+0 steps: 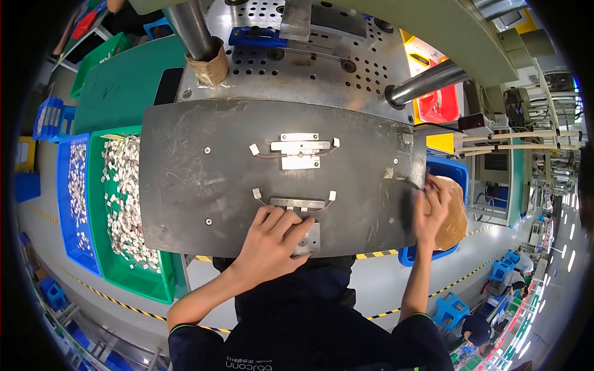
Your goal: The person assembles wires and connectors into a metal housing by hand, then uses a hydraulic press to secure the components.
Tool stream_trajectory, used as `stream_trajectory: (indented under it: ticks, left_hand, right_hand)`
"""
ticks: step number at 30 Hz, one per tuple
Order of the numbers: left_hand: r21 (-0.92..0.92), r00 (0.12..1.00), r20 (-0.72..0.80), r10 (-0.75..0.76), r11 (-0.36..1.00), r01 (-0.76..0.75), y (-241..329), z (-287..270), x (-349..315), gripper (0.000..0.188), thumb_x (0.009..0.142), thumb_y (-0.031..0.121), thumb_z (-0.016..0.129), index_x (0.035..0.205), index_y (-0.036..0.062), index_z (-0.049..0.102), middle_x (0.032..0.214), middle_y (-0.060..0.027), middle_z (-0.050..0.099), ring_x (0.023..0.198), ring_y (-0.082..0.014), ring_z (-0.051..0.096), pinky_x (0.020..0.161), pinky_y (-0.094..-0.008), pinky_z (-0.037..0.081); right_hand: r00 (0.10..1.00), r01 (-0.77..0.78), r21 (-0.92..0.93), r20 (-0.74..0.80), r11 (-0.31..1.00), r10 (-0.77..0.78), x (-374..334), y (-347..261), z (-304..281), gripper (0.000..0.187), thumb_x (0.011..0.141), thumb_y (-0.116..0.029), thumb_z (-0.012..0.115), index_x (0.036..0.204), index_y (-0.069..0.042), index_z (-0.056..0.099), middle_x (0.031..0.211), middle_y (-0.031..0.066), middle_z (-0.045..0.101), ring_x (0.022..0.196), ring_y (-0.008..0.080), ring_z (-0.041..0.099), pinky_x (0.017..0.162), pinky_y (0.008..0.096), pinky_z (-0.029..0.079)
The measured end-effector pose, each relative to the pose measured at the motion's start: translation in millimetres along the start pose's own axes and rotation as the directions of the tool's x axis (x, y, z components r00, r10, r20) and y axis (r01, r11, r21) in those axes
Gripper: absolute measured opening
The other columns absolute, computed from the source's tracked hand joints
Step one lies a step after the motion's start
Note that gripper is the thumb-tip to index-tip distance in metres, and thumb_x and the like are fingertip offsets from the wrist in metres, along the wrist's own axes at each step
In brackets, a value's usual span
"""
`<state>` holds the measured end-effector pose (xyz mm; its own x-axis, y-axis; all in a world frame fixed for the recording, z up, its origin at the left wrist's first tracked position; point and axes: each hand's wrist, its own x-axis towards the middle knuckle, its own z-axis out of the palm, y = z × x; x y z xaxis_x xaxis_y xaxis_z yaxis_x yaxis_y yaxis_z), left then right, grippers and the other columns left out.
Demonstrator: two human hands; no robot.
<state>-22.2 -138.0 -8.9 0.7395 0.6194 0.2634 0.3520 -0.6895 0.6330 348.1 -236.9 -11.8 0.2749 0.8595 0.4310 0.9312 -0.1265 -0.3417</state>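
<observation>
My left hand [275, 238] is bent over the nearer metal fixture [314, 238] on the dark work plate, its fingers curled and thumb at the plate's near edge. Just beyond the fingertips lies a metal bar [298, 202], with a small white connector [257, 193] on thin wire at its left and another connector [333, 195] at its right. Farther away, a similar fixture [301, 162] carries a bar with wired connectors at both ends. My right hand [432, 207] is closed beside the plate's right edge, partly blurred; whatever its fingers hold cannot be made out.
A green bin [168, 285] and a blue bin [93, 263] on the left contain many white connector pieces. Brown wrapping [455, 216] lies in a blue bin [408, 256] at the right. Steel posts [192, 31] rise beyond the dark plate [179, 185]. A red bin [438, 105] stands far right.
</observation>
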Motion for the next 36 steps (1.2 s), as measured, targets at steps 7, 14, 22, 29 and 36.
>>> stream_trajectory:
  ticks: [7,14,22,29,36]
  left_hand:
    - [0.027,0.998,0.068,0.010,1.000,-0.012,-2,-3,-15,0.071,0.078,0.025,0.086,0.140,0.0047,0.059,0.128,-0.0111,0.063,0.118,-0.0297,0.060,0.105,-0.0482,0.045]
    - [-0.128,0.999,-0.024,0.033,0.991,-0.036,-11,2,-23,0.066,0.080,0.020,0.085,0.140,0.0041,0.060,0.137,-0.0138,0.063,0.122,-0.0317,0.061,0.104,-0.0497,0.047]
    - [-0.261,0.986,-0.166,0.012,0.964,-0.055,-37,-41,54,0.074,0.070,0.015,0.094,0.136,0.0049,0.062,0.130,-0.0142,0.068,0.116,-0.0358,0.063,0.103,-0.0469,0.048]
    - [-0.220,0.990,-0.138,0.012,0.975,-0.043,-83,-39,91,0.068,0.071,0.016,0.094,0.132,0.0043,0.067,0.128,-0.0124,0.070,0.116,-0.0314,0.065,0.106,-0.0434,0.046]
    - [-0.273,0.990,-0.133,-0.040,0.962,0.002,-91,-30,83,0.069,0.072,0.018,0.093,0.135,0.0074,0.067,0.133,-0.0113,0.068,0.122,-0.0330,0.064,0.115,-0.0476,0.043]
  right_hand:
    - [0.936,0.244,0.316,0.171,0.917,-0.308,26,-90,35,0.034,0.083,-0.010,0.080,0.114,-0.009,0.067,0.131,0.0123,0.062,0.121,0.0326,0.058,0.102,0.0454,0.040]
    - [0.649,0.323,0.613,0.411,0.721,-0.640,-1,-133,38,0.050,0.081,-0.020,0.087,0.128,-0.015,0.072,0.135,0.0121,0.060,0.121,0.0330,0.059,0.095,0.0476,0.044]
    - [0.765,0.327,0.636,0.256,0.699,-0.591,83,-132,46,0.039,0.072,-0.018,0.091,0.110,-0.011,0.083,0.134,0.0160,0.067,0.121,0.0381,0.062,0.103,0.0490,0.049]
    - [0.791,0.149,0.727,0.319,0.670,-0.522,120,-121,93,0.045,0.070,-0.013,0.091,0.115,-0.011,0.083,0.137,0.0144,0.067,0.126,0.0356,0.061,0.106,0.0464,0.049]
    - [0.781,0.216,0.644,0.337,0.734,-0.526,109,-121,102,0.063,0.071,-0.012,0.092,0.131,-0.012,0.075,0.144,0.0132,0.063,0.130,0.0337,0.058,0.114,0.0475,0.042]
